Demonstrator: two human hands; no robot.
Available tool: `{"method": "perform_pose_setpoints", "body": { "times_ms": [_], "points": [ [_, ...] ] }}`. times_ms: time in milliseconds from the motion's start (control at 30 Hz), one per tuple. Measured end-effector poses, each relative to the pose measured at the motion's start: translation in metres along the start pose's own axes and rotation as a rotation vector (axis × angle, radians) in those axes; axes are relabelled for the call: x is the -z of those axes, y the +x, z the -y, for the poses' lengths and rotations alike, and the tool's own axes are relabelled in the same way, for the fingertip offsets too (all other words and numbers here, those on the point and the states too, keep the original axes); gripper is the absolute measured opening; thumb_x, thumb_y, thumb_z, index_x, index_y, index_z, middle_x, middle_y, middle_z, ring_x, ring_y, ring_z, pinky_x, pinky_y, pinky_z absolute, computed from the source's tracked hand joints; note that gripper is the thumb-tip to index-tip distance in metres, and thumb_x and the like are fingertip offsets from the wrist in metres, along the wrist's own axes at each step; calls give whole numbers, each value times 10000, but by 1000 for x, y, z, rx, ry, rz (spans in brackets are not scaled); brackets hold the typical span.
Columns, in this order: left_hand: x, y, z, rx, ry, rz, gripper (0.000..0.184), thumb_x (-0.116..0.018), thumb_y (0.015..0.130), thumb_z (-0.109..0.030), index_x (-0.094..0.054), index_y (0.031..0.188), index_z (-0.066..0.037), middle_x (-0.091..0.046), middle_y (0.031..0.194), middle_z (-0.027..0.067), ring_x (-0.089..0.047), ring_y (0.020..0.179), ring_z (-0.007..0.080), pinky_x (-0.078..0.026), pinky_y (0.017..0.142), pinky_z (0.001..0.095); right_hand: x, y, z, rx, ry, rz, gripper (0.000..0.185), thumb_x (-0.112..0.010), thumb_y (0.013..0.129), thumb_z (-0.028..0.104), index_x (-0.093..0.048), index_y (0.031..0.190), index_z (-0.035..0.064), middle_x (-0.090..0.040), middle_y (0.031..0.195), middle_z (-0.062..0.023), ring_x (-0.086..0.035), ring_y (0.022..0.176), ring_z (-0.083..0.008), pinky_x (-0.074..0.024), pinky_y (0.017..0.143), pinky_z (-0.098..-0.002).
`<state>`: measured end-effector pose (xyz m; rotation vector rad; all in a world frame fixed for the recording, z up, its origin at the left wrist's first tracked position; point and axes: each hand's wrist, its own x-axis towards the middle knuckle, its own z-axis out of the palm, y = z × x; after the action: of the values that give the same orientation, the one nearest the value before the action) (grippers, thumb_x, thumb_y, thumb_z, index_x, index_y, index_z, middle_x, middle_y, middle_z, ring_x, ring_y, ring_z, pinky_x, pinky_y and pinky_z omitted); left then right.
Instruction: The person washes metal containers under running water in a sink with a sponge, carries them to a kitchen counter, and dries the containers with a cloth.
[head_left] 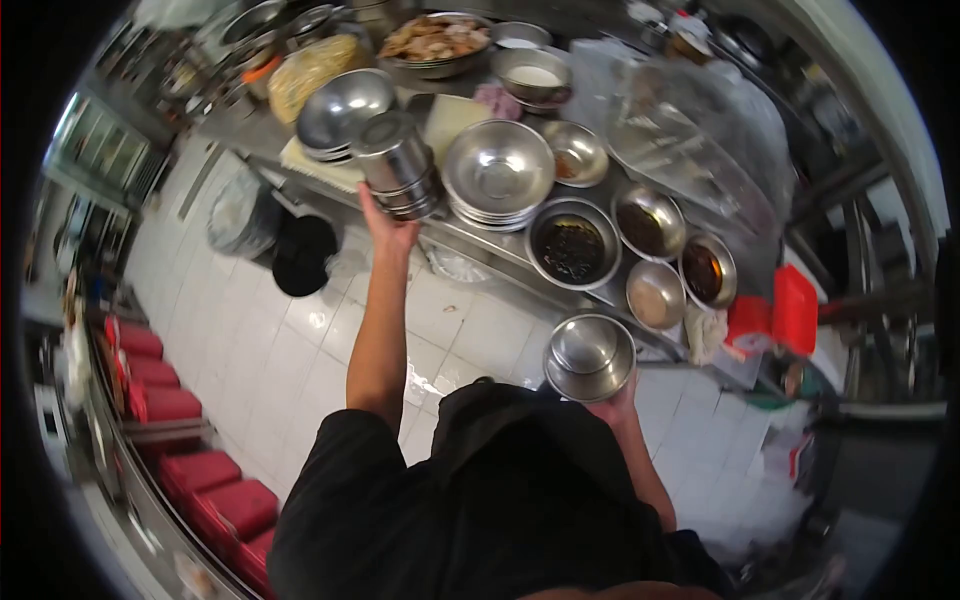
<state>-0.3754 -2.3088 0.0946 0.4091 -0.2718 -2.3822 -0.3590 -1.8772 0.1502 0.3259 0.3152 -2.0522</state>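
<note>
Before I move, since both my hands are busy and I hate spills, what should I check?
1. Left hand on the steel canisters: ok.
2. Right hand on the steel bowl: ok.
3. Canisters' full weight in your grip, off the counter: cannot tell.
4. Gap between the stacked bowls and dark-liquid bowl to set something down: not ok.
5. Floor dry: cannot tell; it shines in patches.

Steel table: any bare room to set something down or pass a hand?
Small bare patch front left on the table, by the yellow bag. Passing room, likely: above floor between left hand and right hand. Crowded: middle and right, bowls packed close.
</note>
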Motion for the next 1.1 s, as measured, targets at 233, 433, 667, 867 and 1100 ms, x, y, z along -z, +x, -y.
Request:
{"method": "perform_pose_setpoints", "body": {
  "times_ms": [233,433,667,867,1100],
  "points": [
    [-51,1,10,-83,364,-224,645,-340,873,-548,-400,1345,-112,-406,1381,96,-386,1269,300,-315,1040,493,-8,0,-23,81,-17,-8,662,-331,898,594,-441,1322,97,-493,1311,-136,-480,1196,-303,-364,1019,-474],
    [-64,10,16,-2,375,-355,744,-199,850,-603,-336,1396,-116,-345,1429,100,-289,1328,319,-159,1085,538,-9,-3,-26,188,-81,-1,635,-351,892,585,-450,1329,135,-491,1326,-81,-466,1213,-269,-334,1038,-458],
    [-80,18,9,87,515,-479,962,-18,764,-777,-122,1470,-131,-105,1535,77,31,1403,335,188,984,619,-15,-11,-12,151,-28,-111,595,-367,892,556,-485,1286,126,-527,1278,-83,-500,1164,-264,-369,1013,-456],
    [-32,38,6,-42,334,-136,815,-192,859,-695,-287,1421,-112,-322,1446,131,-313,1310,356,-225,1063,517,15,-20,5,46,-5,-184,657,-379,862,587,-418,1345,142,-444,1357,-106,-441,1224,-306,-377,977,-516],
    [25,-118,31,-156,824,-442,929,-630,770,-479,-100,1463,-162,-168,1494,146,-226,1316,395,-286,991,582,26,21,24,-248,-110,-9,697,-437,794,669,-439,1317,208,-478,1319,-57,-489,1160,-272,-428,890,-472]
  ]
}}
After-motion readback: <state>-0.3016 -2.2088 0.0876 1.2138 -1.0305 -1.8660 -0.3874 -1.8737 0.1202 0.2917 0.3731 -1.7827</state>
